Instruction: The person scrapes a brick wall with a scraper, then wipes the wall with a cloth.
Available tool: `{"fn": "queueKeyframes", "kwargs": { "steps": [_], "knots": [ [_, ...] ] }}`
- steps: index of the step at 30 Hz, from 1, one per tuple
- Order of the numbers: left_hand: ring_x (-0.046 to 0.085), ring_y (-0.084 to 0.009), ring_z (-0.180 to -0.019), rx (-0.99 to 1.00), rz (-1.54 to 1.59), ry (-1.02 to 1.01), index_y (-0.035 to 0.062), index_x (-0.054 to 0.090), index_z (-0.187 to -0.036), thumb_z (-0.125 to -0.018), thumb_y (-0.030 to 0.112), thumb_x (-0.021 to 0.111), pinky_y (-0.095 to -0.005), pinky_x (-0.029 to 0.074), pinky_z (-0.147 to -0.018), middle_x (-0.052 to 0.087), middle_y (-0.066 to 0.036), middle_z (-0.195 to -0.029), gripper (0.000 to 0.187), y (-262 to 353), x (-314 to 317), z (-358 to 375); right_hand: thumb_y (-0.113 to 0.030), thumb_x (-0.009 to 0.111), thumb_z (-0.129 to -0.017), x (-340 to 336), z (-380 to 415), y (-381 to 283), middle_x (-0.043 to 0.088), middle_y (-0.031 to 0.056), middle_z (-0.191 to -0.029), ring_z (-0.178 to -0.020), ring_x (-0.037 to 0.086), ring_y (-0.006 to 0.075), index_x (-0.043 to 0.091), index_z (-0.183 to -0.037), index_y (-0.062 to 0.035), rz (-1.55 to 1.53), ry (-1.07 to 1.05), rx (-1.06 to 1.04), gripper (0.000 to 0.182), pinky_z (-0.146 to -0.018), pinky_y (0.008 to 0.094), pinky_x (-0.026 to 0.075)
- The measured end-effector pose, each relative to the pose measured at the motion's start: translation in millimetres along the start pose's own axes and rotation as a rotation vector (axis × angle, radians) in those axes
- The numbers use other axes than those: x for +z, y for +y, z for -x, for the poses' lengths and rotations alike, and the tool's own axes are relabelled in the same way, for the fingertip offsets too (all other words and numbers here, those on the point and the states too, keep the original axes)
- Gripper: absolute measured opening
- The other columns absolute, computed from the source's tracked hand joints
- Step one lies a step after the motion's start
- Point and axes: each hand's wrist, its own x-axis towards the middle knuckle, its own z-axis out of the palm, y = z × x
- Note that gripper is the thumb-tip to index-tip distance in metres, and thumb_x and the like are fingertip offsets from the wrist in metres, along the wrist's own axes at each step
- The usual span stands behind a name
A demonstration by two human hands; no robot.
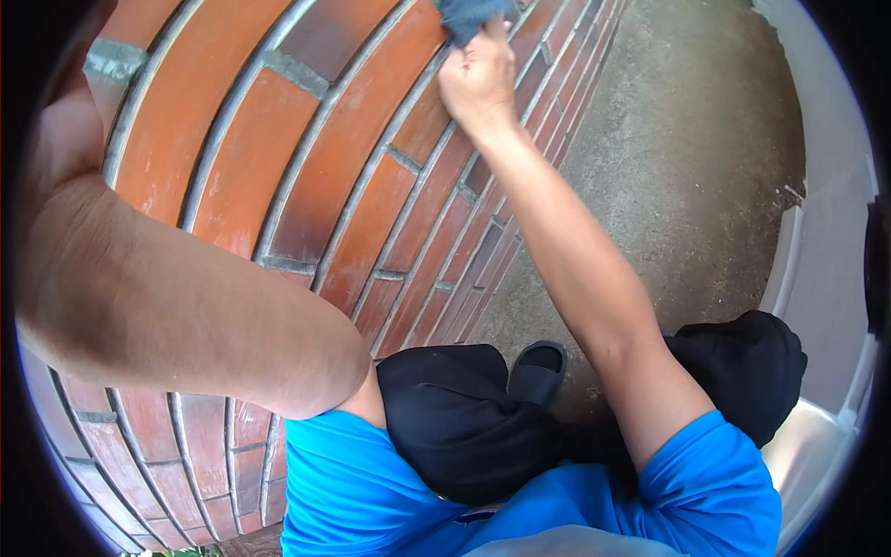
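Observation:
My right hand (481, 82) is closed around a dark blue-grey cloth (471, 15), at the top of the view. The cloth is bunched up against the reddish-orange brick wall (251, 139), and part of it runs out of the frame. Raised at the far left edge, my left hand (72, 135) is close to the same wall. Its fingers are lost in the dark rim of the picture, so whether it touches the bricks or holds anything is hidden. Grey mortar lines run between the bricks.
A grey concrete floor (687, 176) lies right of the wall. One dark slipper (537, 373) shows below my black-trousered knees (455, 399). A pale, smooth surface (831, 232) curves along the right side. Some green leaves (190, 551) show at the bottom left.

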Motion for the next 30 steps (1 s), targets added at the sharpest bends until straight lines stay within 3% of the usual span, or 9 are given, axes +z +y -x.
{"fn": "queueKeyframes", "kwargs": {
  "steps": [2,4,5,10,13,16,24,27,30],
  "knots": [
    [0.055,-0.0090,-0.071,-0.004,0.006,-0.006,0.0064,0.062,-0.098,-0.101,0.036,0.055,-0.0226,0.044,-0.074,0.059,-0.005,-0.082,0.031,-1.2,1.6,5.2,0.008,0.048,-0.071,10.8,25.0,-17.7,0.040,0.0260,-0.151,-0.146,0.030,0.0414,0.064,-0.127,-0.0036,-0.053,0.019,0.015,0.059,-0.118,0.0646,0.014],
    [0.055,-0.0091,-0.070,-0.009,0.014,-0.022,0.0064,0.062,-0.098,-0.100,0.036,0.055,-0.0229,0.044,-0.073,0.058,-0.005,-0.082,0.031,-2.8,7.2,5.9,0.006,0.050,-0.070,7.1,74.8,-68.8,0.049,0.0214,-0.146,-0.145,0.032,0.0398,0.067,-0.122,-0.0010,-0.051,-0.062,-0.098,0.055,-0.118,0.0628,0.017],
    [0.055,-0.0092,-0.070,-0.013,0.017,-0.014,0.0065,0.062,-0.097,-0.100,0.036,0.055,-0.0230,0.044,-0.073,0.058,-0.005,-0.081,0.031,-4.6,9.1,8.8,-0.005,0.057,-0.082,9.7,103.6,-88.7,0.057,0.0145,-0.140,-0.146,0.030,0.0406,0.069,-0.117,-0.0098,-0.045,-0.141,-0.126,0.037,-0.114,0.0713,0.020],
    [0.054,-0.0095,-0.068,-0.028,0.031,-0.057,0.0066,0.062,-0.096,-0.100,0.036,0.055,-0.0235,0.043,-0.070,0.058,-0.005,-0.080,0.031,-8.8,23.9,12.9,-0.010,0.062,-0.079,3.5,153.3,-79.4,0.050,0.0094,-0.148,-0.148,0.028,0.0351,0.074,-0.096,-0.0174,-0.092,-0.276,-0.280,0.022,-0.117,0.0695,0.002],
    [0.053,-0.0097,-0.067,-0.036,0.027,-0.075,0.0067,0.062,-0.095,-0.100,0.036,0.056,-0.0238,0.043,-0.069,0.058,-0.005,-0.079,0.030,-8.7,26.9,11.5,0.002,0.048,-0.083,-2.9,96.5,-10.4,0.034,0.0266,-0.154,-0.149,0.019,0.0445,0.057,-0.130,-0.0088,0.235,-0.098,0.017,0.049,-0.111,0.0766,0.007],
    [0.053,-0.0099,-0.065,-0.031,0.047,-0.086,0.0068,0.061,-0.094,-0.099,0.036,0.056,-0.0241,0.042,-0.068,0.057,-0.005,-0.078,0.030,-8.7,34.4,12.6,0.001,0.046,-0.084,-20.0,61.9,41.3,0.036,0.0308,-0.149,-0.141,0.035,0.0442,0.056,-0.124,0.0053,-0.012,0.076,0.396,0.042,-0.121,0.0455,0.022],
    [0.052,-0.0104,-0.062,-0.028,0.094,-0.148,0.0071,0.061,-0.092,-0.098,0.036,0.057,-0.0250,0.041,-0.064,0.056,-0.004,-0.076,0.030,-12.7,56.2,16.4,-0.006,0.055,-0.075,-19.7,223.3,-86.2,0.033,0.0292,-0.152,-0.145,0.023,0.0511,0.063,-0.115,0.0020,-0.039,-0.308,0.052,0.041,-0.110,0.0768,0.007],
    [0.052,-0.0106,-0.061,-0.021,0.104,-0.180,0.0072,0.061,-0.091,-0.098,0.036,0.057,-0.0253,0.041,-0.062,0.056,-0.004,-0.075,0.030,-12.3,68.5,9.9,-0.008,0.054,-0.078,-32.1,190.9,-56.7,0.032,0.0287,-0.153,-0.146,0.020,0.0507,0.064,-0.115,0.0028,0.112,-0.364,0.126,0.039,-0.108,0.0799,0.003],
    [0.051,-0.0108,-0.060,-0.018,0.086,-0.223,0.0073,0.060,-0.090,-0.098,0.036,0.058,-0.0256,0.041,-0.061,0.056,-0.004,-0.074,0.030,-10.2,75.5,7.6,-0.014,0.048,-0.090,-31.1,130.1,28.7,0.025,0.0354,-0.153,-0.148,0.012,0.0499,0.060,-0.089,0.0051,0.255,-0.244,0.321,0.022,-0.111,0.0759,-0.003]
  ]
}}
